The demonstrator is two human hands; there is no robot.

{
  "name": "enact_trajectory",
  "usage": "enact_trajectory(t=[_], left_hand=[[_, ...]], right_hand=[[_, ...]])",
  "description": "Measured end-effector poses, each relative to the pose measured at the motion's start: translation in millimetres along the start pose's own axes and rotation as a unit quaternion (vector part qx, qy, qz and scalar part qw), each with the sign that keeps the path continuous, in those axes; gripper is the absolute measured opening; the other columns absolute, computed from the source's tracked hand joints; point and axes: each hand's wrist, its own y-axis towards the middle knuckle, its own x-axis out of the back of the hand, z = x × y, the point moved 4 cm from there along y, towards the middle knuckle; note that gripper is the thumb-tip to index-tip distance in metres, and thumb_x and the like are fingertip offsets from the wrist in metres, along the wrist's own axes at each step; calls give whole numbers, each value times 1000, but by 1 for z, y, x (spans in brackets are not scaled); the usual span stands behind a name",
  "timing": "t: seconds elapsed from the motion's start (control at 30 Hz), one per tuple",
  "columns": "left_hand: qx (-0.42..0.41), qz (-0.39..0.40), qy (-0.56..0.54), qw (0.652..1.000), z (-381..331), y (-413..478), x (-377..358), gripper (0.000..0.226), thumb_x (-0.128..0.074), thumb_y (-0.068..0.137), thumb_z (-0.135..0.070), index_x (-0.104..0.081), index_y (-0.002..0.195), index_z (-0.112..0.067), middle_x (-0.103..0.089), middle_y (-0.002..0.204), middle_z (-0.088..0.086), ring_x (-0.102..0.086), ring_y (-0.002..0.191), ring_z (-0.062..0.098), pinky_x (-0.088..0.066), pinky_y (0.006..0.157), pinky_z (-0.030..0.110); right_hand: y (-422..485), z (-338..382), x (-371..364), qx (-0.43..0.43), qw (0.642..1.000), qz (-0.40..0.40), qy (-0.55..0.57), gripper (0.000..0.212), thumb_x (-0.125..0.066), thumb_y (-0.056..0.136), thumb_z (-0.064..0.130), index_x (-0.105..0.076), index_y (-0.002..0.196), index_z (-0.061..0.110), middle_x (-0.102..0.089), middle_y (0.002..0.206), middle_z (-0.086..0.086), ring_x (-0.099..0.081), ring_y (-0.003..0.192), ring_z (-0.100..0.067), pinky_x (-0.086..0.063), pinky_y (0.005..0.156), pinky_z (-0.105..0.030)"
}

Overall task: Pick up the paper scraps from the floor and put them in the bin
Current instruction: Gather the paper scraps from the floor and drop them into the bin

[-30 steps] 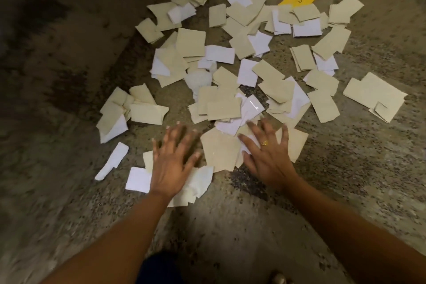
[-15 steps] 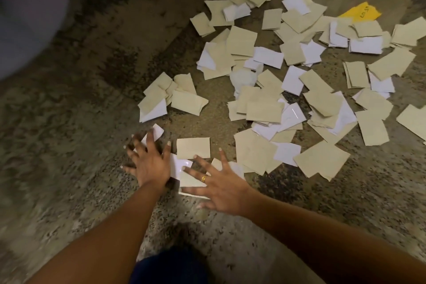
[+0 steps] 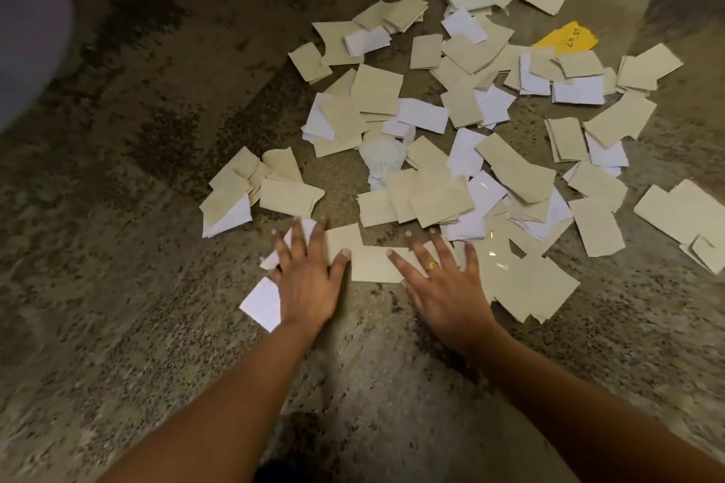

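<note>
Both hands lie flat with fingers spread: the left hand (image 3: 304,278) presses white scraps (image 3: 261,304), the right hand (image 3: 441,286) covers beige scraps (image 3: 374,265) near the floor (image 3: 117,325) pile.

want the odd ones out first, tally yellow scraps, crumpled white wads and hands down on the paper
yellow scrap: 1
crumpled white wad: 1
hands: 2, left hand and right hand
total: 4
</note>
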Motion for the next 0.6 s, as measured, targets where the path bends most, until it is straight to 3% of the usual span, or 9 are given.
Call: enact_trajectory(t=[0.13, 0.23, 0.33, 0.43, 0.5, 0.6], left_hand=[[-68, -17, 88, 994, -29, -1, 3, 62, -38, 90, -57, -22, 144, -31, -6, 157, 0, 2, 145, 22, -15, 109, 59], [-120, -18, 144, 982, -52, 7, 10, 77, -45, 80, -68, -17, 145, -37, 2, 157, 1, 6, 144, 28, -14, 105, 66], [-171, 21, 187, 967, -79, 24, 8, 89, -50, 73, -74, -9, 145, -43, 11, 157, 0, 15, 142, 34, -2, 101, 73], [-236, 46, 260, 935, -106, 36, -2, 91, -48, 72, -76, -1, 145, -46, 16, 157, 3, 19, 141, 37, 5, 98, 75], [-268, 61, 310, 910, -120, 42, -11, 87, -41, 76, -75, 4, 144, -46, 13, 157, 6, 18, 141, 39, 8, 99, 75], [-293, 70, 335, 893, -131, 43, -21, 70, -30, 87, -68, 4, 144, -46, 4, 158, 8, 7, 143, 39, 10, 100, 73]], right_hand=[[-15, -13, 20, -22, 986, -154, 59, 48, -38, 85, 52, -61, 118, 24, -57, 129, -12, -45, 123, -33, -38, 91, -61], [-14, -35, 34, -93, 961, -238, 104, 54, -47, 79, 61, -59, 116, 23, -50, 129, -12, -40, 121, -31, -39, 88, -52], [-8, -60, 37, -212, 947, -189, 148, 77, -41, 72, 79, -40, 133, 33, -28, 148, -13, -25, 136, -35, -29, 96, -63], [-11, -83, 25, -326, 916, -56, 226, 105, -41, 58, 88, -8, 146, 42, 10, 157, -9, 6, 143, -35, -10, 103, -70], [-15, -90, 18, -361, 897, 13, 254, 113, -43, 53, 89, 4, 145, 44, 20, 155, -8, 16, 142, -36, -4, 104, -72], [-18, -83, 12, -346, 901, 72, 253, 118, -46, 52, 91, 13, 143, 45, 26, 153, -8, 22, 140, -37, -1, 102, -74]])
